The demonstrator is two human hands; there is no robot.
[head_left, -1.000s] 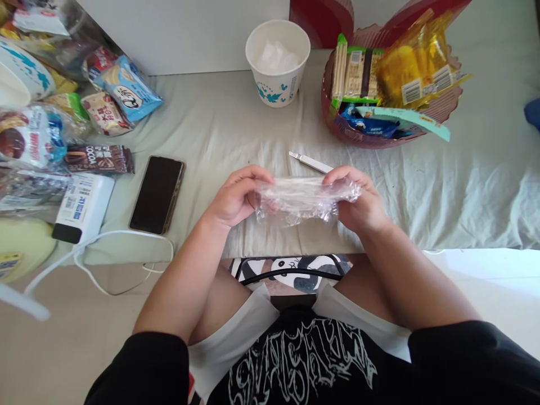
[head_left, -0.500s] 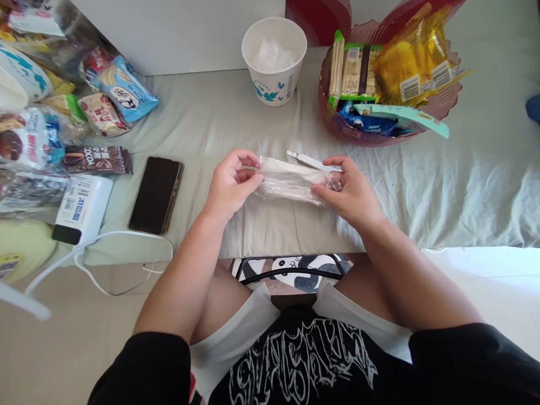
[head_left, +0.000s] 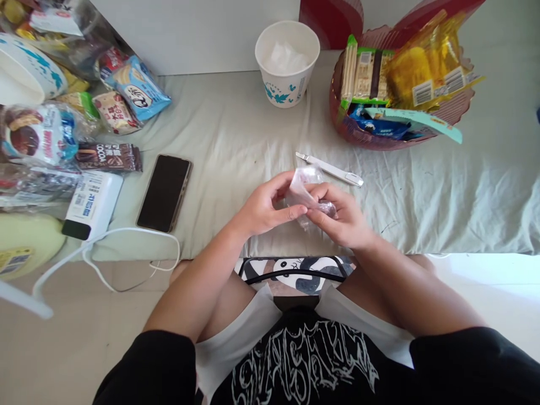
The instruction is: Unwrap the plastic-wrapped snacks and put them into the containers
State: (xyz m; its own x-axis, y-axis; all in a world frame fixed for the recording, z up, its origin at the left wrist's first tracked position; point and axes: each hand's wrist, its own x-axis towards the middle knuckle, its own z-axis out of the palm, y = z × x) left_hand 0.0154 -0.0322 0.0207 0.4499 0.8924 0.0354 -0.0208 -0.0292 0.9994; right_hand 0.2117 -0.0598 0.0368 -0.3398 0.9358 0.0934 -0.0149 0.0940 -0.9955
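The pale sheet-covered bed (head_left: 236, 135) spreads across the view, a red basket (head_left: 350, 132) of wrapped snacks at its far right, a white paper cup (head_left: 287, 62) beside it. A dark phone (head_left: 164, 192) lies at left, a slim white knife (head_left: 329, 168) just beyond the hands. Left hand (head_left: 264, 209) and right hand (head_left: 340, 216) meet close together above the bed's near edge, fingers (head_left: 295, 211) pinching a crumpled clear plastic wrapper (head_left: 304, 188) between them.
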